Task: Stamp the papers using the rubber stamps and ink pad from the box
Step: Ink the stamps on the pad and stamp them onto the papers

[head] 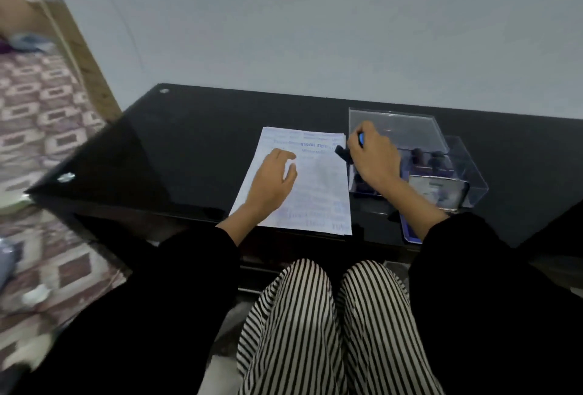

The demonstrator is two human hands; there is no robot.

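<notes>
Head view: papers [315, 186] sit at the table's [157, 158] near edge, left hand [271, 183] resting loose-fingered on them, right hand [373, 158] gripping a stamp [342, 153] at their far-right edge beside the clear box [454, 154], bare black top stretching leftward.

Got both arms stretched forward in black sleeves [189, 268], forearms bare past the cuffs. Resting the left hand [274, 180] palm down, fingers loose and slightly bent, thumb poking out toward the right. Holding the right hand [373, 158] further out, knuckles up, fingers curled round a rubber stamp [343, 153], wrist angled inward. Hands near each other, not touching.
</notes>
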